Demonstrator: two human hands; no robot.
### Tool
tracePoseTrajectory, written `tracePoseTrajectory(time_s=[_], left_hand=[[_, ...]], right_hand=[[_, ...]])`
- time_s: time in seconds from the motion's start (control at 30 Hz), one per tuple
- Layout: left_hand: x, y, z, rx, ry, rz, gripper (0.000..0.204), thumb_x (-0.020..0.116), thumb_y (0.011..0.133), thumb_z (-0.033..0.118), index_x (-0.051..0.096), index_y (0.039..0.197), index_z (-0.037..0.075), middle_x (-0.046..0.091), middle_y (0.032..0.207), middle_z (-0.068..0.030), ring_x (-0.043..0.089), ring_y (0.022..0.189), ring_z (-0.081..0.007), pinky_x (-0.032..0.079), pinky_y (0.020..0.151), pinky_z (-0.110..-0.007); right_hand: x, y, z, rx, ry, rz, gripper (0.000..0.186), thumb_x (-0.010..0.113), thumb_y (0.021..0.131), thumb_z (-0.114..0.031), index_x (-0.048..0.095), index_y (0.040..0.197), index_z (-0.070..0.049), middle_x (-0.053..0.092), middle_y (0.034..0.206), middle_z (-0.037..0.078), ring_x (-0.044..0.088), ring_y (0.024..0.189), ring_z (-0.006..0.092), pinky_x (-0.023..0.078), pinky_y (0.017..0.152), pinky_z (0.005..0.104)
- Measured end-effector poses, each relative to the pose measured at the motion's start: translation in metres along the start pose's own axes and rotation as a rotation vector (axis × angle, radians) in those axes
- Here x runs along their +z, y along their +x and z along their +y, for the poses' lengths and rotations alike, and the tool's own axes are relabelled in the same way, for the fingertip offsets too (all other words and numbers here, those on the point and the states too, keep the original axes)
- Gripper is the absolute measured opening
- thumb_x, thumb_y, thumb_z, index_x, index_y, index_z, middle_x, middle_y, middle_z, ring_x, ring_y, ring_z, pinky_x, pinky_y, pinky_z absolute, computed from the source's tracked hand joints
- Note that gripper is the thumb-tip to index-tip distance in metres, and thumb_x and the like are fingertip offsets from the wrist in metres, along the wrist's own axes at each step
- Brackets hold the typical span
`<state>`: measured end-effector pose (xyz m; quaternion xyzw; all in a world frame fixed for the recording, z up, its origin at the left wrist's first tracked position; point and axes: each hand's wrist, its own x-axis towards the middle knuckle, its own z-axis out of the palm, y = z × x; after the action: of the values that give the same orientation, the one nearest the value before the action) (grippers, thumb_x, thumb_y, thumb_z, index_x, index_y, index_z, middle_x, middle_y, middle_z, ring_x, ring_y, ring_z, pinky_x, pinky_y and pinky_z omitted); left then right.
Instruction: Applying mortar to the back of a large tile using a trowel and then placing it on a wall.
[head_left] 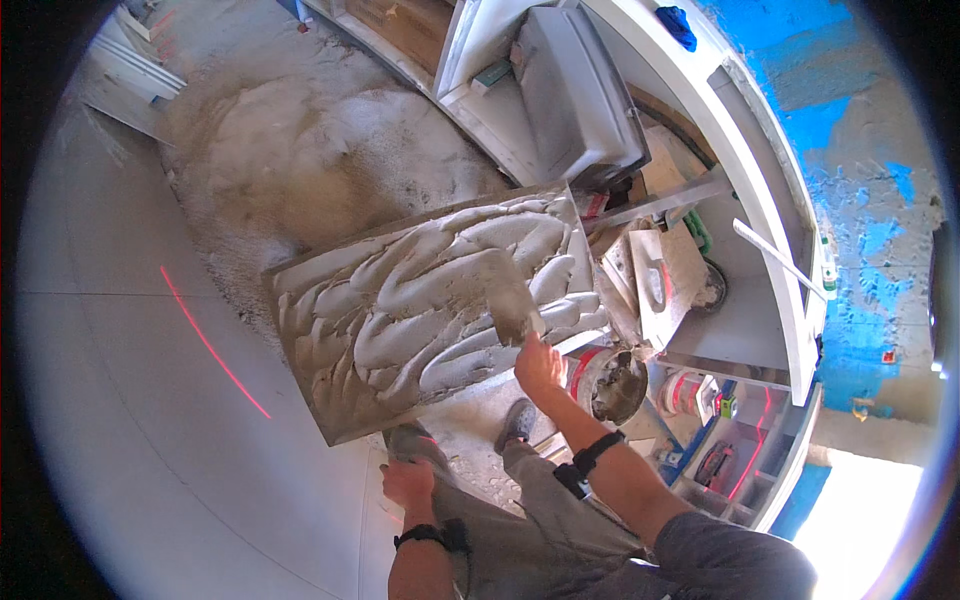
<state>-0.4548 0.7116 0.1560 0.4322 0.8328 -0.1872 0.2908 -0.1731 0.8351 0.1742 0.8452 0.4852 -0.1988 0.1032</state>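
Observation:
My right hand (541, 366) is closed around the handle of a trowel (512, 300), whose flat blade lies against a slab (330, 425). Thick grey mortar (420, 310) covers most of the slab's upper face in wavy, curved ridges. The slab lies tilted in front of my legs. My left hand (408, 485) is curled closed beside my knee, away from the slab; whether anything is inside its fingers is hidden. Close to my right wrist stands a bucket (612, 385) with grey mortar inside and round its rim.
Large grey wall tiles (200, 400) with a red laser line rise on the left. Sandy rubble (310, 150) lies beyond the slab. At right are a white frame (745, 120), a notched trowel (655, 280), a grey basin-like piece (575, 100) and a compartmented unit (735, 455) holding tools.

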Motion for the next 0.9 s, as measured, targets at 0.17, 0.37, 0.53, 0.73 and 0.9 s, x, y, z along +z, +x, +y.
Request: tracePoseTrajectory(time_s=[0.17, 0.37, 0.53, 0.73, 0.9], left_hand=[[-0.002, -0.005, 0.010, 0.024, 0.060, -0.016, 0.047, 0.061, 0.080, 0.040, 0.067, 0.103, -0.001, 0.064, 0.107, -0.0208, 0.069, 0.092, -0.0375, 0.056, 0.079, -0.049], [0.004, -0.006, 0.009, -0.009, 0.121, -0.055, 0.050, 0.058, 0.083, 0.042, 0.068, 0.102, -0.003, 0.064, 0.108, -0.0206, 0.069, 0.093, -0.0371, 0.056, 0.081, -0.048], [0.008, -0.009, 0.006, 0.014, 0.100, -0.021, 0.047, 0.058, 0.084, 0.040, 0.068, 0.101, -0.003, 0.064, 0.107, -0.0212, 0.068, 0.093, -0.0381, 0.055, 0.082, -0.048], [0.011, -0.006, -0.007, 0.010, 0.110, 0.025, 0.042, 0.057, 0.084, 0.035, 0.067, 0.098, -0.003, 0.064, 0.105, -0.0216, 0.068, 0.091, -0.0394, 0.055, 0.081, -0.050], [0.018, -0.018, 0.028, 0.109, 0.071, 0.019, 0.041, 0.056, 0.084, 0.034, 0.067, 0.099, -0.003, 0.064, 0.104, -0.0221, 0.068, 0.089, -0.0397, 0.056, 0.080, -0.050]], right_hand=[[0.057, -0.062, -0.021, -0.175, 0.187, -0.183, 0.036, 0.058, 0.090, -0.032, 0.053, 0.115, -0.006, 0.069, 0.094, 0.024, 0.068, 0.091, 0.0450, 0.054, 0.077, 0.0549], [0.000, -0.061, -0.005, -0.463, -0.163, -0.328, 0.026, 0.053, 0.093, -0.022, 0.058, 0.114, -0.008, 0.071, 0.084, 0.018, 0.073, 0.075, 0.0347, 0.058, 0.059, 0.0465], [-0.018, -0.014, 0.103, 0.056, -0.097, -0.075, 0.025, 0.056, 0.089, -0.018, 0.057, 0.111, -0.004, 0.070, 0.085, 0.019, 0.072, 0.079, 0.0369, 0.056, 0.066, 0.0506], [0.047, -0.021, 0.023, 0.372, 0.765, -0.055, 0.034, 0.062, 0.088, -0.029, 0.060, 0.101, 0.002, 0.067, 0.089, 0.028, 0.068, 0.086, 0.0453, 0.054, 0.076, 0.0524], [0.035, 0.013, -0.074, -0.066, 0.582, -0.102, 0.032, 0.060, 0.089, -0.024, 0.059, 0.111, -0.001, 0.069, 0.093, 0.025, 0.069, 0.090, 0.0428, 0.057, 0.073, 0.0512]])
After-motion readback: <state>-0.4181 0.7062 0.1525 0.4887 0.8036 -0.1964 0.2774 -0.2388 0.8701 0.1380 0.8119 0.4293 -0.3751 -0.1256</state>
